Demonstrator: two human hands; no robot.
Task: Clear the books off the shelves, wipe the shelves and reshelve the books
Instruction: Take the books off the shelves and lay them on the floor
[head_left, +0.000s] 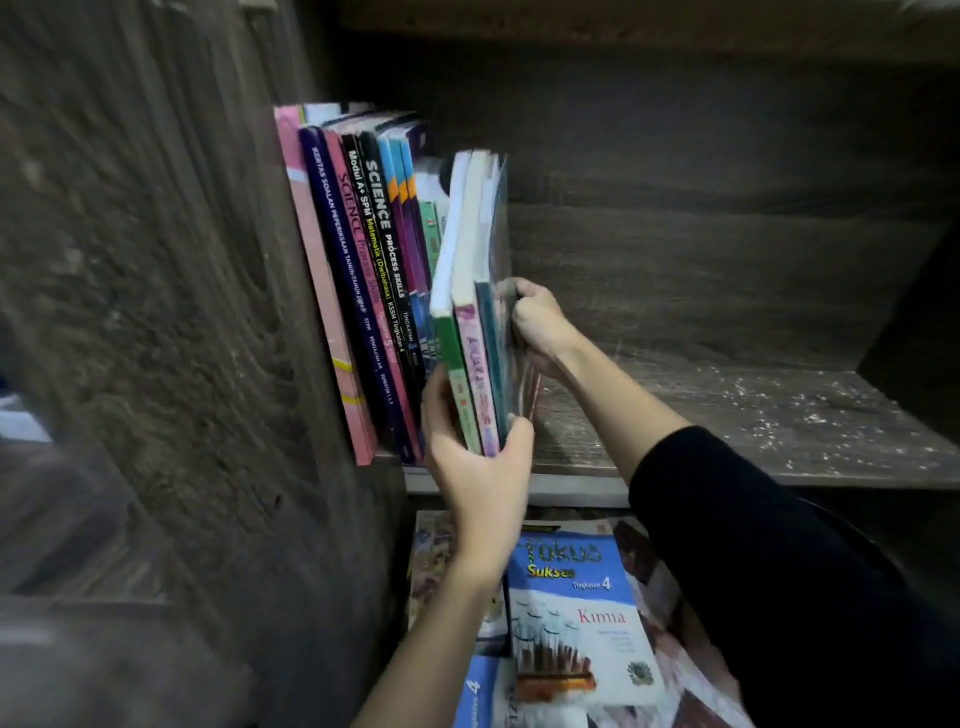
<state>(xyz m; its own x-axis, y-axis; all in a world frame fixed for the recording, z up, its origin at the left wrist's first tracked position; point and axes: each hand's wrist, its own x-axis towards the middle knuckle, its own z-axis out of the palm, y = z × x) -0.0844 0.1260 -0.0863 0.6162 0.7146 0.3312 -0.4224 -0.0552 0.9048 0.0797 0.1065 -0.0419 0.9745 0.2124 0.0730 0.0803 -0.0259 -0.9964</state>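
On the shelf, left end: a row of books (363, 270) stands leaning left against the side panel (156, 260), spines facing near.
Bundle: approx three thin books (475, 312), the right one in a clear plastic cover. Sits just right of the row, tilted left at the top, lower end at the near edge of the shelf board (753, 415). Resting on the board or just off it: can't tell.
Left hand (470, 467): at the bundle's near lower end, thumb on the right face, fingers on the left, pinching the spines between them.
Right hand (537, 325): higher up on the bundle's right face, fingers curled round the far edge & gripping it. Black sleeve (779, 545) on that arm.
Board surface: pale specks & dust on the wood right of the bundle.
Below: lower shelf w/ books lying flat, a blue Kimia book (576, 613) on top.
Handling (my read): thin softcovers, light as a bundle but floppy. Plastic cover prob slippery, so the books can slide vs each other or the middle one can drop out.
Where to hold: clamp both faces close to the spines, where they're stiffest, w/ one hand under the bottom edge for support. Don't hold by the page edges alone.
Stage (my read): dust on the board suggests the wipe isn't done yet, so prob clearing.
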